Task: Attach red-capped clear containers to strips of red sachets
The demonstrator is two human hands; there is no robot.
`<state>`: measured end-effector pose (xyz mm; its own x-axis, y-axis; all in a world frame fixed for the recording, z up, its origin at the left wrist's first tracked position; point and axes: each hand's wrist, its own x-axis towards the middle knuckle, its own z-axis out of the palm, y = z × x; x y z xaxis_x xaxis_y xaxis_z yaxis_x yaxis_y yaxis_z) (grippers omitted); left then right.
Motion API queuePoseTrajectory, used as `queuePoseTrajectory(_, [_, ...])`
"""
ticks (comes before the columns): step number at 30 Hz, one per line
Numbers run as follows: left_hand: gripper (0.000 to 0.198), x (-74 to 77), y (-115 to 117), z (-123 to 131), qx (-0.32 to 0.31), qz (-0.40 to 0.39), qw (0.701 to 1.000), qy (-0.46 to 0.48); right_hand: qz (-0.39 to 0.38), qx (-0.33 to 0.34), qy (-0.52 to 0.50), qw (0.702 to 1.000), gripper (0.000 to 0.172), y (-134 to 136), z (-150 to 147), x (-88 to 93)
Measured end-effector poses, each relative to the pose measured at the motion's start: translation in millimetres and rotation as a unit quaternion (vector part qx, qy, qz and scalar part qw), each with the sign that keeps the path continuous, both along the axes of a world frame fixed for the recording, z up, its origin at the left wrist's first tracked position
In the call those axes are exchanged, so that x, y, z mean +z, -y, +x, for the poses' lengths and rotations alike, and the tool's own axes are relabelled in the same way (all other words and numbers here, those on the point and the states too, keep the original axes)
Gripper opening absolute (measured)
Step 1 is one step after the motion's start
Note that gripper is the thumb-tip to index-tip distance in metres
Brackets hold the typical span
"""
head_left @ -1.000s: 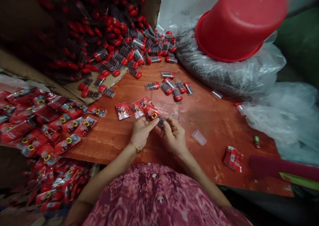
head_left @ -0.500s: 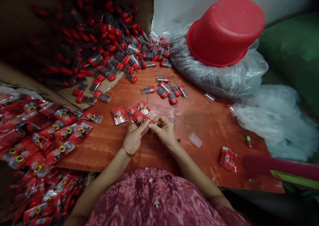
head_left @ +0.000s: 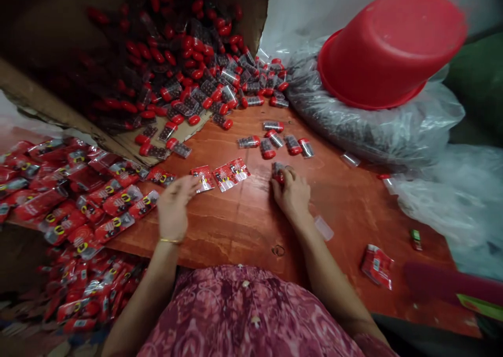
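My right hand [head_left: 294,193] is closed around a small clear tube with a red cap [head_left: 278,171], which rests on the table with its dark contents partly covered by my fingers. Blurred by motion, my left hand [head_left: 173,205] is over the table's left side, its fingers stretched out towards a flat red printed packet [head_left: 203,179]; no object shows in it. Just right of that packet lie two more red packets [head_left: 231,174], side by side. Several loose red-capped tubes [head_left: 293,144] are scattered beyond my right hand.
A cardboard box [head_left: 43,92] spills many red-capped tubes at the back left. Filled red packets [head_left: 84,189] are heaped at the left edge, more below it. A red tub [head_left: 387,53] sits upside down on a plastic bag [head_left: 377,131]. A clear sleeve [head_left: 324,228] lies near my right wrist.
My hands have parted: the left has moved left and no longer shows the red packet, the right has moved right and taken hold of a tube. The view has shifted a little.
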<state>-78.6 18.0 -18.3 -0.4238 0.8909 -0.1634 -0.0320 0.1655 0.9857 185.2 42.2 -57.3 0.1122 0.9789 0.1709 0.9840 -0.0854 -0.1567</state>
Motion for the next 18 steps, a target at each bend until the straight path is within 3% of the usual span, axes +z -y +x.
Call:
queuePoseTrajectory(1, [0.036, -0.9, -3.3, 11.6, -0.077, 0.007, 0.989, -0.127, -0.008, -0.005, 0.006, 1.0, 0.042, 9.4, -4.6, 2.4])
queuePoseTrajectory(2, [0.032, -1.5, -7.9, 22.1, -0.134, 0.02, 0.958, -0.252, -0.014, -0.007, 0.009, 1.0, 0.042, 17.3, -7.6, 4.5])
queuePoseTrajectory(4, [0.028, -3.1, -19.4, 37.3, -0.211, 0.027, 0.87, -0.446, -0.012, -0.002, 0.007, 1.0, 0.041, 27.6, -9.2, 6.8])
queuePoseTrajectory(6, [0.026, -6.3, -31.0, 44.0, -0.251, 0.008, 0.806, -0.537, 0.008, 0.008, -0.006, 1.0, 0.039, 31.3, -6.2, 6.3])
queuePoseTrajectory(7, [0.025, -9.0, -35.9, 44.8, -0.261, -0.002, 0.794, -0.549, 0.023, 0.011, -0.015, 1.0, 0.038, 31.4, -3.9, 5.4])
queuePoseTrajectory(9, [0.021, -16.1, -42.8, 44.2, -0.259, -0.004, 0.805, -0.533, 0.057, 0.018, -0.037, 0.998, 0.036, 29.3, 0.4, 3.8])
queuePoseTrajectory(13, [0.015, -28.8, -45.5, 42.5, -0.216, 0.049, 0.866, -0.448, 0.112, 0.036, -0.097, 0.988, 0.031, 24.2, -0.4, 9.4])
queuePoseTrajectory(16, [0.014, -26.1, -40.5, 43.6, -0.172, 0.086, 0.906, -0.376, 0.128, 0.073, -0.211, 0.966, 0.026, 23.0, -14.7, 20.7])
queuePoseTrajectory(18, [0.015, -17.1, -34.4, 46.0, -0.146, 0.097, 0.921, -0.348, 0.091, 0.099, -0.331, 0.934, 0.026, 22.0, -31.2, 27.0])
